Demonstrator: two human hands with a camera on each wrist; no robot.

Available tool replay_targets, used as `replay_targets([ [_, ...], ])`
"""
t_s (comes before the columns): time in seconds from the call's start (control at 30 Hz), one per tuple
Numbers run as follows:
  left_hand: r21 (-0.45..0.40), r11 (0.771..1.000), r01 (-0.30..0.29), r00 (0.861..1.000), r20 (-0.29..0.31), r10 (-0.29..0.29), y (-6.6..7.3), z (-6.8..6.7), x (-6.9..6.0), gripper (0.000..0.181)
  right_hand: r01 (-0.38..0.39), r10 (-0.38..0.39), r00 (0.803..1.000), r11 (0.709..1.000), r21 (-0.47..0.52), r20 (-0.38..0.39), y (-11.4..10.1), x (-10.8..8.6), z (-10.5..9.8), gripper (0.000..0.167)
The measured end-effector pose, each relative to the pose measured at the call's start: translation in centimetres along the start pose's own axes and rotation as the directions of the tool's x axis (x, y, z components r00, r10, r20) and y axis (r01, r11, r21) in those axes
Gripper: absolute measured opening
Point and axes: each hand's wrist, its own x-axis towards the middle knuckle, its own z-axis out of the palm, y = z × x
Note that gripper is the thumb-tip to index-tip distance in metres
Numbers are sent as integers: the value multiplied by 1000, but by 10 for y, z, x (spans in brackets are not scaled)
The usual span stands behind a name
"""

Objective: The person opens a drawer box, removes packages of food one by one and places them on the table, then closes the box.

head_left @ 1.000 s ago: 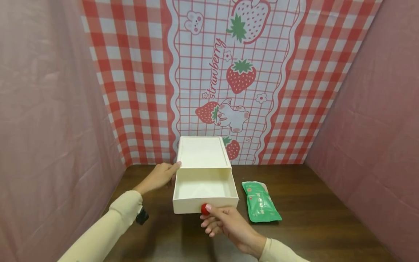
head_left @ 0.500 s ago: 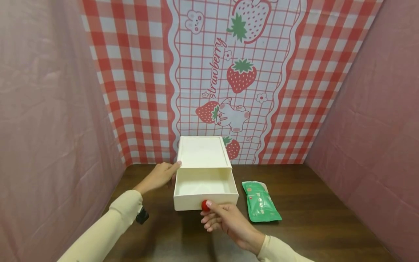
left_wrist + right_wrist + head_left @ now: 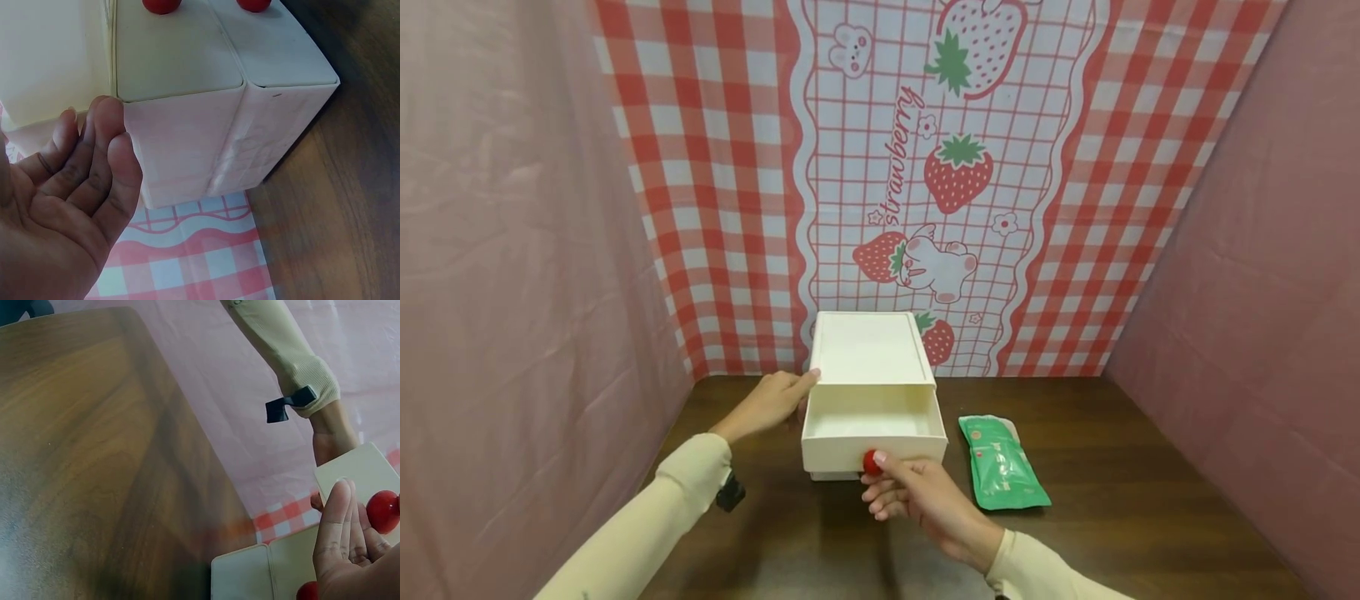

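A white drawer cabinet (image 3: 872, 346) stands at the back of the table, its top drawer (image 3: 835, 454) partly pulled out. Nothing shows inside the visible part of that drawer. My right hand (image 3: 936, 504) pinches the round red knob (image 3: 872, 462) on the drawer front, thumb at the knob and the other fingers below. At the cabinet's left side, my left hand (image 3: 767, 404) rests near the top front edge. The left wrist view shows this hand (image 3: 75, 187) with slightly bent fingers, fingertips touching the cabinet's side wall (image 3: 181, 144).
A green packet (image 3: 1006, 467) lies on the dark wooden table (image 3: 1112, 500), right of the cabinet. Lower drawers with red knobs (image 3: 253, 4) sit under the top one. Red-checked strawberry cloth (image 3: 722, 208) hangs behind, and pink curtains (image 3: 1240, 292) flank both sides.
The top drawer has slid some way back into the cabinet, my right hand moving with its knob. A strip of the cabinet below now shows. My left hand stays in place.
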Motion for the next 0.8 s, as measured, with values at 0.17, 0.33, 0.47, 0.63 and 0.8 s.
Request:
replay_targets([
  [0.17, 16, 1000, -13, 1000, 8, 13, 1, -1, 1, 70, -1, 1, 1000, 1000, 0, -8, -2, 4, -1, 53],
  [0.33, 16, 1000, -7, 1000, 11, 6, 0, -1, 2, 69, 2, -2, 1000, 1000, -5, -13, -2, 7, -1, 53],
  [0.47, 28, 1000, -13, 1000, 12, 12, -2, -2, 2, 69, 2, -2, 1000, 1000, -5, -17, -4, 12, -2, 58],
  [0.63, 32, 999, -16, 1000, 8, 16, -2, -3, 3, 69, 0, 0, 1000, 1000, 1, -18, -6, 17, -5, 58],
  [0.8, 9, 1000, -3, 1000, 27, 3, -2, -2, 1, 73, -6, 6, 1000, 1000, -14, -19, -7, 21, -9, 58],
])
